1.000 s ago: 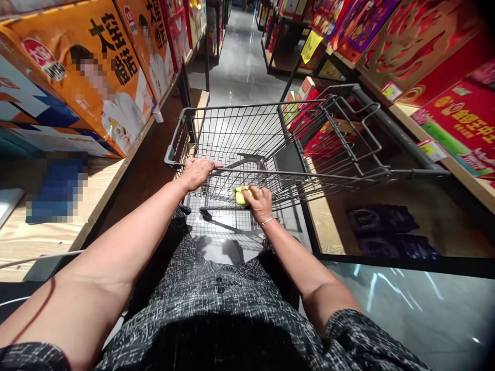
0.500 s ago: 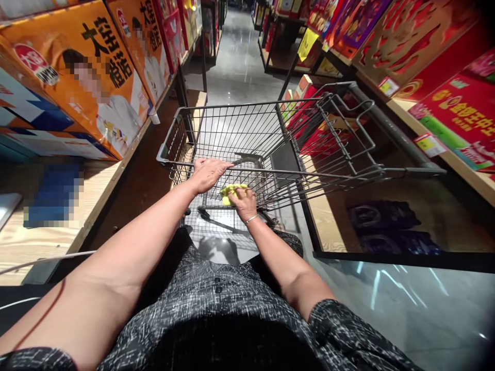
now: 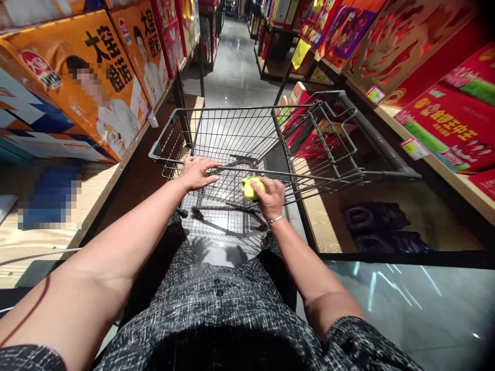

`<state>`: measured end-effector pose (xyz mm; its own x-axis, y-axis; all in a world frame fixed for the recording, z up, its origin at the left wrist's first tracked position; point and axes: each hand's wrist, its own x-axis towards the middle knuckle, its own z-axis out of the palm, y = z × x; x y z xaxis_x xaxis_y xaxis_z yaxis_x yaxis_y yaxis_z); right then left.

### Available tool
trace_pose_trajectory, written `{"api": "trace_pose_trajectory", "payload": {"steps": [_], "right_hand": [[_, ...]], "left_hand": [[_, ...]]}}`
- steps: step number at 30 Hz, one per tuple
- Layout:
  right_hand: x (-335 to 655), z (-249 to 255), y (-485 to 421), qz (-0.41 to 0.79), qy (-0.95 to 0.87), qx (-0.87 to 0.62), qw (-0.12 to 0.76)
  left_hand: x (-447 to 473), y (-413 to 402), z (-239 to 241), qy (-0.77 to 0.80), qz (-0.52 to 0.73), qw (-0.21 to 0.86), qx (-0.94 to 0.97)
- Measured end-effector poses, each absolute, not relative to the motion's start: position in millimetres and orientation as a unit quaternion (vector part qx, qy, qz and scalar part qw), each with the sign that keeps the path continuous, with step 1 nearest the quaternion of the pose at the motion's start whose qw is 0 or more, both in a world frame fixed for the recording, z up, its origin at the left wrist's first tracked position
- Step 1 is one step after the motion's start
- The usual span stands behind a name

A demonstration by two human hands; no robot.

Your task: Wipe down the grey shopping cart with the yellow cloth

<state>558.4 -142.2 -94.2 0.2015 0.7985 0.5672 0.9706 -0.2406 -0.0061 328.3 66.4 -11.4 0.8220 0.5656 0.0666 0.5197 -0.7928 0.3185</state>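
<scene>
A grey wire shopping cart (image 3: 232,108) stands crosswise in front of me, its handle to the right. My left hand (image 3: 199,172) rests on the near top rim toward the left end, fingers stretched along it and the thumb apart. Bunched in my right hand (image 3: 271,197) is a bright yellow cloth (image 3: 249,188), beside the near wire side just below the rim. Whether the cloth touches the wires I cannot tell. Through the mesh I see no goods in the cart basket.
On the left, orange boxes (image 3: 85,77) fill a wooden shelf, with a blurred blue item (image 3: 52,196) nearby. Red gift boxes (image 3: 444,129) line the right shelf; dark purple packs (image 3: 381,219) lie low down. A tiled aisle (image 3: 235,56) runs ahead.
My right hand has moved right and slightly up with the yellow cloth, now more crumpled. My left hand stays at the rim, its thumb further apart. The cart appears slightly further left in view.
</scene>
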Motion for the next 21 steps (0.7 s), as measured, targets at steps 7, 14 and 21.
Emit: {"api": "trace_pose_trajectory", "payload": {"steps": [7,14,21], "right_hand": [[579,-78,-148,-0.324,-0.493,-0.758,0.279],[511,-169,-135,-0.023,-0.555,-0.826,0.094],[498,-138,-125,-0.054,-0.625,-0.766,0.142]], "left_hand": [[353,45,0,0.243,0.084,0.13,0.958],[363,38,-5,0.211,0.053,0.157,0.963],[359,42,-3,0.228,0.032,0.154,0.961]]}}
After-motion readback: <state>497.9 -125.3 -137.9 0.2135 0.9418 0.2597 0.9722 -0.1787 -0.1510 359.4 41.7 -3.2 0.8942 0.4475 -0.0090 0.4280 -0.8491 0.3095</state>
